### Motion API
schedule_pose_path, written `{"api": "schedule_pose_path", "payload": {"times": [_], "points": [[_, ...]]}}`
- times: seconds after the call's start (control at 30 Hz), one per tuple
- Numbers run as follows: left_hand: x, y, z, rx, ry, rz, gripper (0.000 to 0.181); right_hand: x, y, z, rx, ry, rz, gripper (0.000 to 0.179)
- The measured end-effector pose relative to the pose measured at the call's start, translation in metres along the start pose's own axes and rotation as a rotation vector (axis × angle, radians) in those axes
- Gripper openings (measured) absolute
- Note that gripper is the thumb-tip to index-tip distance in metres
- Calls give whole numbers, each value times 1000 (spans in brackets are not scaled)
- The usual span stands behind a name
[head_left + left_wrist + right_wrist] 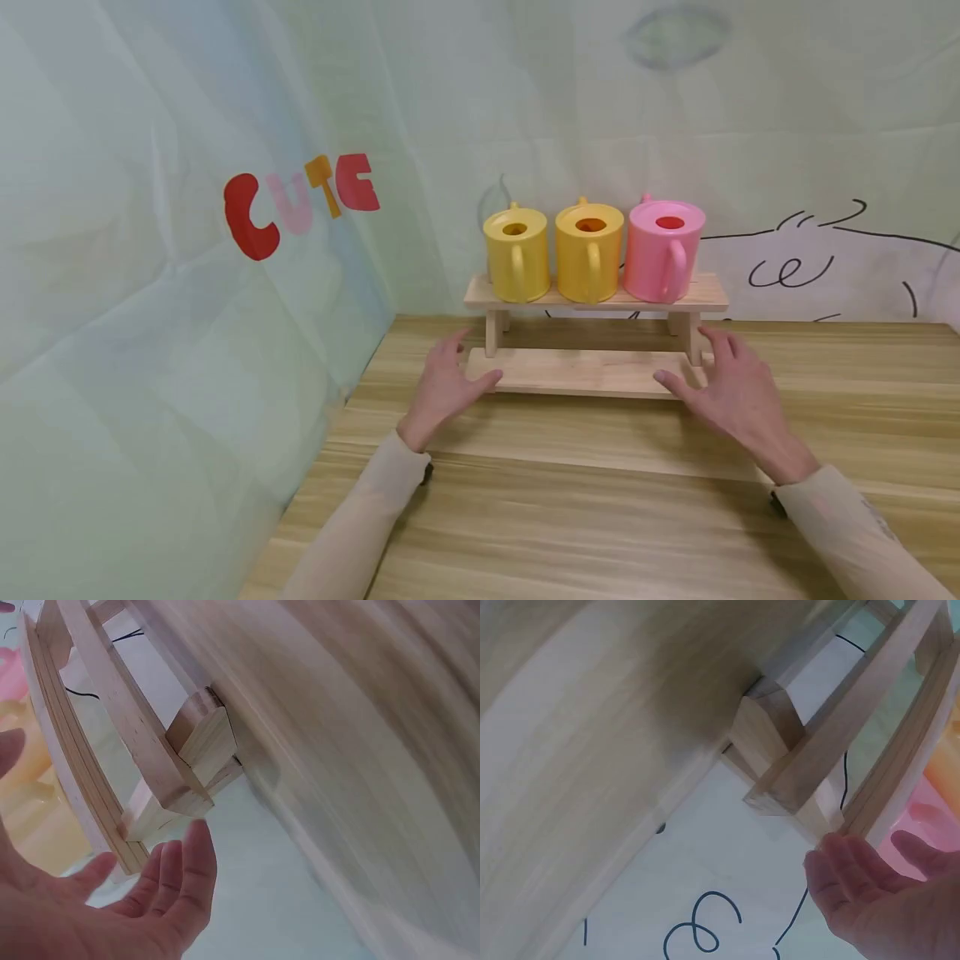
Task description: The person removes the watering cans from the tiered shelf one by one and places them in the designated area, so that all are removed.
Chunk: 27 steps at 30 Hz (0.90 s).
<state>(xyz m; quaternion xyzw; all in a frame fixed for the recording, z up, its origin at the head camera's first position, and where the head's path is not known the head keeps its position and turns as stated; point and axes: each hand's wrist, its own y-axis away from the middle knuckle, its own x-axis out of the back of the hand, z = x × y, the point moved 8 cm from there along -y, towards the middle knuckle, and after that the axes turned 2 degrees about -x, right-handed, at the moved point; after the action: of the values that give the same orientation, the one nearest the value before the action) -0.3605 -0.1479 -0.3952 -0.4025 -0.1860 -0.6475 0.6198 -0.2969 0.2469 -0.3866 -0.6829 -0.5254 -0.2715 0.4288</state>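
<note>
A light wooden two-tier stand [577, 371] has a low front shelf and a raised back shelf. Along the back shelf, from left to right, stand a pale yellow mug [534, 265], a deeper yellow mug [572, 265] and a pink mug [647, 262]. Each has a holed top, with a handle facing forward. My left hand [446, 387] is beside the stand's left end, fingers spread, thumb by the front shelf's corner. At the right end my right hand [738, 400] mirrors it, thumb over the front shelf. Both wrist views show relaxed fingers close to the board ends, wrapped around nothing.
The stand sits near the back of a wood-grain table [570, 517]. Behind it hangs a pale cloth [465, 100] with a line drawing at the right. Another cloth [187, 375] at the left carries colourful letters [356, 183] and borders the table's left edge.
</note>
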Motion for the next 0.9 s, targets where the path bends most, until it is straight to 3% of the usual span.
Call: {"api": "schedule_pose_path", "payload": {"times": [0.23, 0.5, 0.7, 0.9], "points": [[-6, -4, -18, 158, 81, -50, 94, 18, 0, -11, -44, -205, 61, 84], [-19, -7, -34, 316, 375, -161, 98, 42, -7, -31, -22, -335, 175, 65], [-32, -11, -38, 357, 561, -251, 100, 54, -21, -42, -21, -425, 202, 62], [-44, -15, -35, 341, 650, -315, 101, 59, -38, -45, -72, -447, 199, 64]]}}
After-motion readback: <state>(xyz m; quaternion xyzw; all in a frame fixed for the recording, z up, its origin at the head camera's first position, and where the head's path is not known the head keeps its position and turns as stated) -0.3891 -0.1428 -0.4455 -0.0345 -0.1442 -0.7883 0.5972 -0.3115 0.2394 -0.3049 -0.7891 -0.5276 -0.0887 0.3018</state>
